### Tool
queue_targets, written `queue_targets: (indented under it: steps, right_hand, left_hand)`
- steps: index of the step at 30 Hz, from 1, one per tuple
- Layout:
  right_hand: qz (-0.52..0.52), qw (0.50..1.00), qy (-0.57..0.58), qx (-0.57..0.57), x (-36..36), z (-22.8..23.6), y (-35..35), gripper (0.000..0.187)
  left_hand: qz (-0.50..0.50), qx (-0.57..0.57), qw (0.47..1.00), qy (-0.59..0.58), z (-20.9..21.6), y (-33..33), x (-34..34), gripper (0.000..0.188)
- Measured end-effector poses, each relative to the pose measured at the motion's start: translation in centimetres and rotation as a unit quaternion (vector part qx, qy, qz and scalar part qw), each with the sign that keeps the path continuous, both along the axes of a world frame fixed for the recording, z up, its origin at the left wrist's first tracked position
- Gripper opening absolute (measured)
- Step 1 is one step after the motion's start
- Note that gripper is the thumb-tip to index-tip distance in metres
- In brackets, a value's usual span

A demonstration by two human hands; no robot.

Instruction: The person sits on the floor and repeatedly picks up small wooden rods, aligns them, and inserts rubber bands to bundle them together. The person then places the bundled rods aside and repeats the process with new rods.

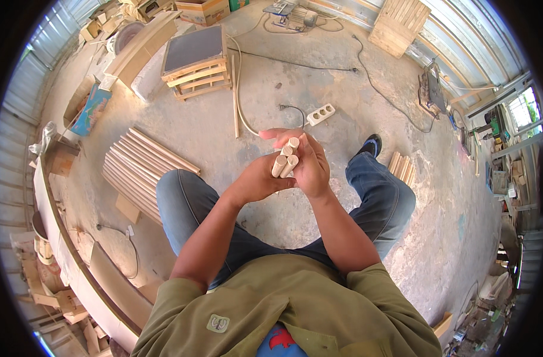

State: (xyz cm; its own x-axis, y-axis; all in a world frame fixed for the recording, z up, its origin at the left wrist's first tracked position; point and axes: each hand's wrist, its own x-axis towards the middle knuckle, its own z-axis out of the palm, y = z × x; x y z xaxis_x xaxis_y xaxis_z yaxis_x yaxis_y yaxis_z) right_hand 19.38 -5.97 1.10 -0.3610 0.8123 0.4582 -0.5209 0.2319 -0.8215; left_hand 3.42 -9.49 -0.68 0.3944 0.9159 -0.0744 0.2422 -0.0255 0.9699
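A small bundle of several round wooden dowels (287,159) is held between my two hands, its pale cut ends pointing up toward me. My left hand (258,180) wraps the bundle from the left, fingers curled around it. From the other side my right hand (314,171) closes on the same dowels, palm and fingers against them. The lower lengths of the dowels are hidden by the hands. Beside my left knee, a row of long wooden dowels (146,169) lies on the floor. A smaller group of wooden dowels (403,166) lies beyond my right knee.
A white power strip (321,115) with a short black plug lead lies ahead on the concrete floor. Further off stand a slatted wooden stool (195,56) with a dark top and a corded power tool (296,18). Black cables (396,92) trail across the floor. A long curved board (69,247) is at left.
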Motion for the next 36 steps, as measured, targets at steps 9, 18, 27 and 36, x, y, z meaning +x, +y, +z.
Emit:
queue_targets:
  steps: [9, 18, 27, 36]
  right_hand:
    - [-0.081, 0.985, -0.116, 0.095, -0.4, 0.3, -1.8, 0.067]
    - [-0.081, 0.956, -0.272, 0.07, 2.9, -7.1, -0.9, 0.09]
    - [-0.189, 0.919, -0.346, 0.02, -1.8, -11.4, -3.3, 0.09]
    - [-0.162, 0.947, -0.274, -0.039, -1.7, -14.6, -3.3, 0.021]
  left_hand:
    - [0.077, 0.179, 0.98, -0.04, -3.2, 0.2, 1.5, 0.022]
    - [0.254, 0.05, 0.952, -0.164, -3.6, -0.2, 2.6, 0.015]
    - [0.264, 0.08, 0.941, -0.195, -0.9, -0.7, 4.0, 0.018]
    - [0.17, 0.122, 0.964, -0.166, 2.3, -0.6, 3.2, 0.013]
